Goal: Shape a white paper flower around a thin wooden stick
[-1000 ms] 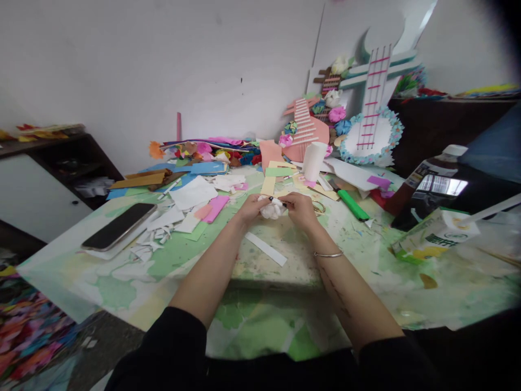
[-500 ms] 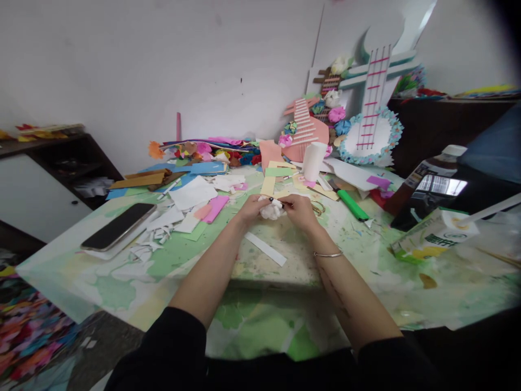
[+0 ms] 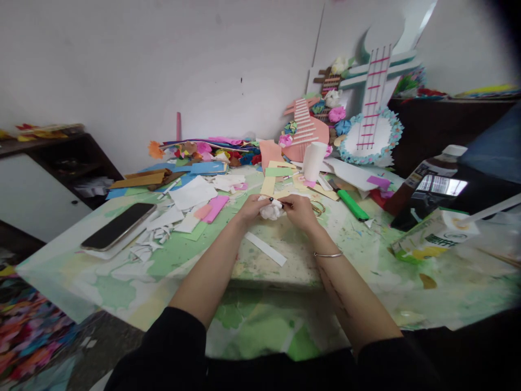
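A white paper flower [image 3: 271,211] is held between my hands over the middle of the table. My left hand [image 3: 251,209] is closed on its left side, thumb on top. At its right side my right hand [image 3: 300,210] pinches with thumb and fingertips, touching the petals' edge; the exact grip is too small to make out. Below the hands lies a white paper strip [image 3: 266,249]. Gold-handled scissors [image 3: 318,207] rest just beyond my right hand, partly hidden by it.
A green utility knife [image 3: 352,205] and a white roll [image 3: 315,162] stand out behind. On the left are a phone [image 3: 120,226] and paper scraps [image 3: 194,193]. A drink carton [image 3: 435,236] and a dark bottle [image 3: 427,179] are at right. Paper guitars [image 3: 371,119] lean against the wall.
Almost nothing differs. Both hands stay in place around the white flower, which is turned very slightly.
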Action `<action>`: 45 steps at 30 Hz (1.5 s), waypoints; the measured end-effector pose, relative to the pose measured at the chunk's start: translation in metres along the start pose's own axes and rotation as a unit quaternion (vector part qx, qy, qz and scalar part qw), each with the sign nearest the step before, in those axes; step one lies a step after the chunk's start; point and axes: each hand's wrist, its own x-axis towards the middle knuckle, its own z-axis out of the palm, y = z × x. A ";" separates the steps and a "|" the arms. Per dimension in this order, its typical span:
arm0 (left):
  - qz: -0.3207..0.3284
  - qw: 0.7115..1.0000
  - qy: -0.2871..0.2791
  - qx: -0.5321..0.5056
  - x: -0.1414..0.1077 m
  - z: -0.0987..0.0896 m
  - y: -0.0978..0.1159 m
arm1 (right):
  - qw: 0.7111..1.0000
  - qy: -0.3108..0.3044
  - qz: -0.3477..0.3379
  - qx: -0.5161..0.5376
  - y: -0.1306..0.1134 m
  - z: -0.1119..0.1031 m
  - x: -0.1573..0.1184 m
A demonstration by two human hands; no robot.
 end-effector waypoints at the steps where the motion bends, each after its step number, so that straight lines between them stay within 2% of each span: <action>1: 0.001 1.000 0.000 0.001 0.000 0.000 0.000 | 1.000 -0.002 0.001 -0.002 0.000 0.000 0.000; 24: 0.009 1.000 -0.002 0.029 -0.001 -0.001 0.000 | 1.000 0.003 -0.011 -0.001 0.004 0.003 0.000; 30: 0.008 0.999 -0.018 0.027 -0.002 0.000 0.002 | 1.000 0.004 -0.008 0.001 0.005 0.004 0.000; 45: 0.013 0.998 -0.003 0.066 -0.003 0.002 0.003 | 1.000 -0.001 -0.008 -0.006 0.005 0.004 0.001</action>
